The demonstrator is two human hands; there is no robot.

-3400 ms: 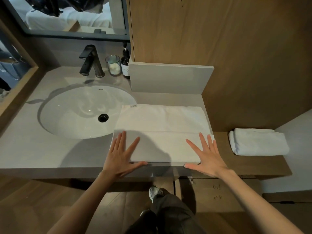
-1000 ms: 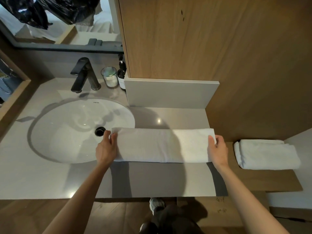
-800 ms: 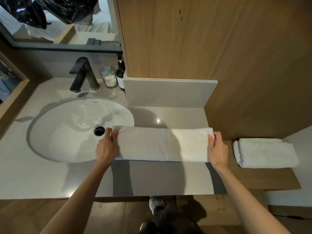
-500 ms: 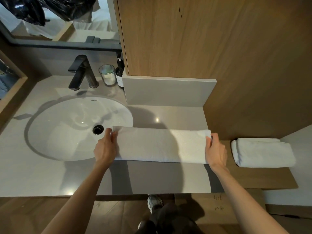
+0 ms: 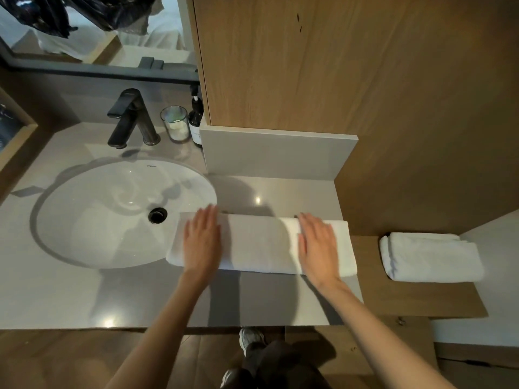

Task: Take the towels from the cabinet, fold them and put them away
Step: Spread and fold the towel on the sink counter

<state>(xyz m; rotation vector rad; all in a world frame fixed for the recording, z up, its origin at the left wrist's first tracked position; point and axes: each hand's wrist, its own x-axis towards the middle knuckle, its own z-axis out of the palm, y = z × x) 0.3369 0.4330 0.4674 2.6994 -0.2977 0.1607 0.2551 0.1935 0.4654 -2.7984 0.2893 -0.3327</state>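
Observation:
A white towel [image 5: 258, 245], folded into a long narrow strip, lies across the grey counter [image 5: 70, 299] just right of the sink, its left end over the basin's rim. My left hand [image 5: 202, 242] lies flat on the strip's left part, fingers straight and together. On the right part my right hand [image 5: 317, 245] presses flat in the same way. A second white towel [image 5: 429, 256], folded small, sits on the lower wooden shelf [image 5: 421, 299] to the right.
The oval white sink [image 5: 112, 214] fills the counter's left half, with a black faucet [image 5: 129, 119], a glass [image 5: 175, 123] and a dark pump bottle [image 5: 195, 122] behind it. A wooden cabinet front [image 5: 323, 66] and a grey upstand [image 5: 275, 155] rise behind the towel.
The towel went from a wide fold to a narrow strip. My hands let go of the strip's two ends and moved inward, and they lie flat on top of it.

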